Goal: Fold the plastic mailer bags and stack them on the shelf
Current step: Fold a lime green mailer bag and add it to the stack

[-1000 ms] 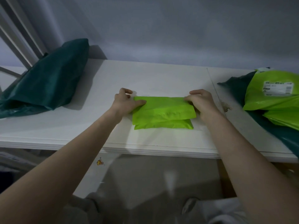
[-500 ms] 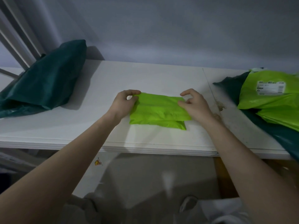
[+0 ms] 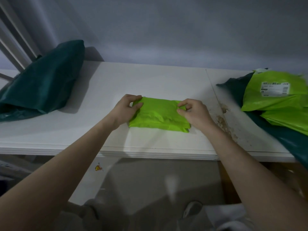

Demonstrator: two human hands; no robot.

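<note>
A folded bright green mailer bag (image 3: 159, 116) lies flat in the middle of the white shelf (image 3: 150, 80). My left hand (image 3: 125, 110) pinches its far left corner between thumb and fingers. My right hand (image 3: 194, 114) pinches the far right corner the same way. Both wrists rest over the bag's side edges. At the right lie unfolded green mailers (image 3: 273, 95), the top one with a white shipping label, on top of a dark teal bag (image 3: 286, 139).
A large dark teal bag (image 3: 43, 82) slumps at the shelf's left end against the grey wall. A brown stained patch (image 3: 223, 119) marks the shelf just right of my right hand. The shelf's front edge (image 3: 150, 154) runs below my forearms, with floor beneath.
The folded green bag has shifted slightly left and away from the edge. Both hands went from pressing its sides flat to pinching its far corners.
</note>
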